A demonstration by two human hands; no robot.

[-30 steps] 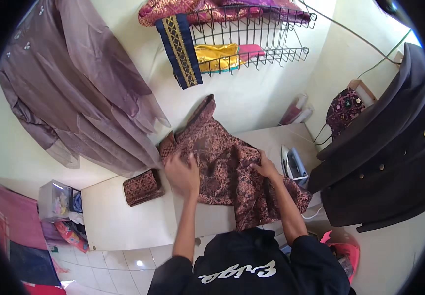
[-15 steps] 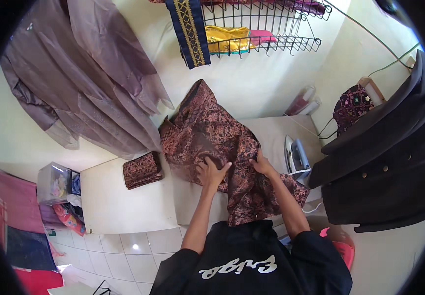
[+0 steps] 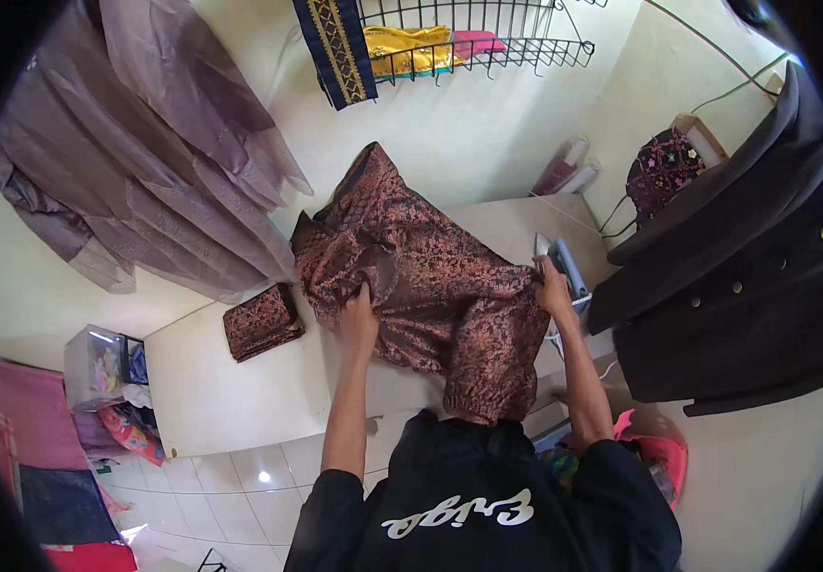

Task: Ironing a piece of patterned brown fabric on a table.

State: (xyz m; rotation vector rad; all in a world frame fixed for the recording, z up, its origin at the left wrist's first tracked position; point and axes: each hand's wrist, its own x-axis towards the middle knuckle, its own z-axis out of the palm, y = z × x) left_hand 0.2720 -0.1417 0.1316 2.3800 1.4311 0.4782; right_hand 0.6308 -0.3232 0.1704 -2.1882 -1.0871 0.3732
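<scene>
A large dark cloth with a copper-red floral pattern [image 3: 449, 257] is spread over the ironing surface, its near part draping down toward my body. My left hand [image 3: 360, 310] is closed on a bunched fold at its left side. At the right, my right hand [image 3: 551, 288] grips the cloth's edge and draws it taut. Just beyond that hand stands a blue and white iron [image 3: 567, 267], partly hidden by the hand and cloth. A folded cloth of the same pattern [image 3: 264, 324] lies to the left on the white table [image 3: 230, 400].
Sheer mauve garments [image 3: 144, 143] hang at the left, and a dark buttoned coat [image 3: 731, 276] hangs at the right. On the wall above is a black wire rack [image 3: 526, 52] holding yellow and pink cloth. A clear plastic box [image 3: 95, 367] sits at the far left, a pink basket [image 3: 673, 467] below right.
My hands have moved apart, the left one leftward and the right one rightward and up. Both have closed on the cloth, which is now stretched wider between them, nearer the iron.
</scene>
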